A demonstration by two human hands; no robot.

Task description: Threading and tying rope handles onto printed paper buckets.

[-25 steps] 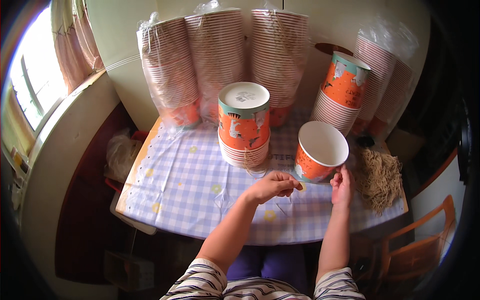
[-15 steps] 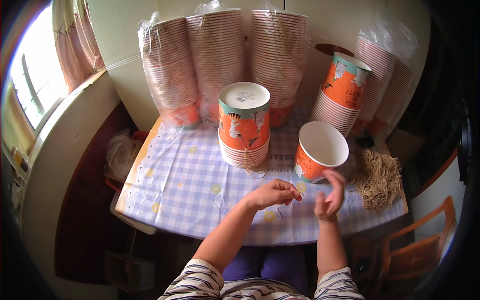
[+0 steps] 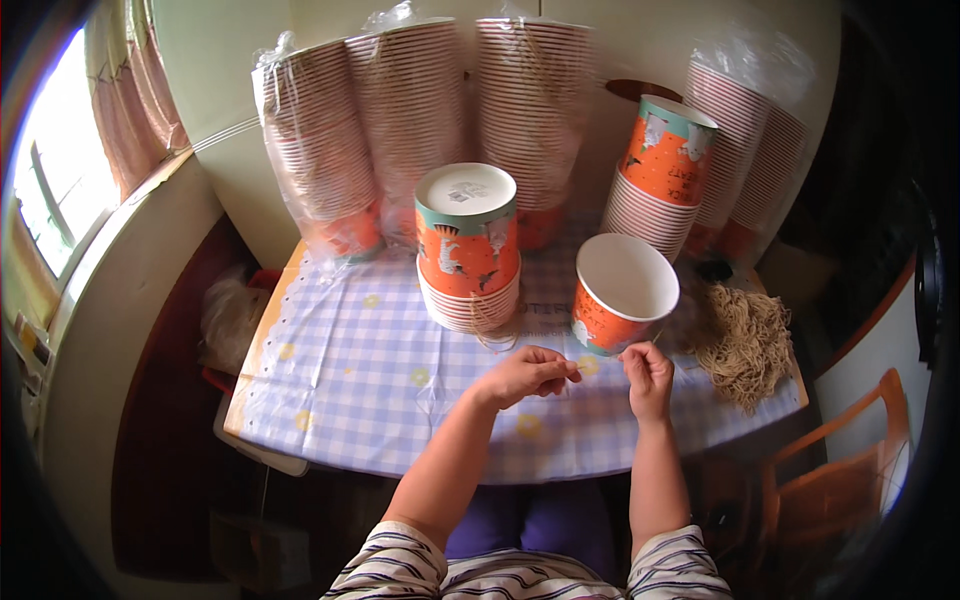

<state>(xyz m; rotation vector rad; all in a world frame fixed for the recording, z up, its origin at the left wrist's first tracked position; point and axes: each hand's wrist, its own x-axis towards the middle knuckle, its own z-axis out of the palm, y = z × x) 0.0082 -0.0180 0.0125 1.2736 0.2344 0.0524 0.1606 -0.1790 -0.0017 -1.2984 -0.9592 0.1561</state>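
both hands pinch a thin string: left hand (image 3: 525, 375), right hand (image 3: 648, 375), each grip narrow on the string (image 3: 600, 362). the open paper bucket (image 3: 622, 293) stands just beside them on the table (image 3: 350, 370). a hard tug could slip the string loose or knock the bucket over.

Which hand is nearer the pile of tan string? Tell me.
Right. The right hand sits just left of the pile of tan string; the left hand is farther left.

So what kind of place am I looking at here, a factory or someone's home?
Most likely a home set up for piecework, not a factory: a small table with a checked cloth, a curtained window, and bagged stacks of paper cups against the wall. Both hands, left and right, work beside a pile of string.
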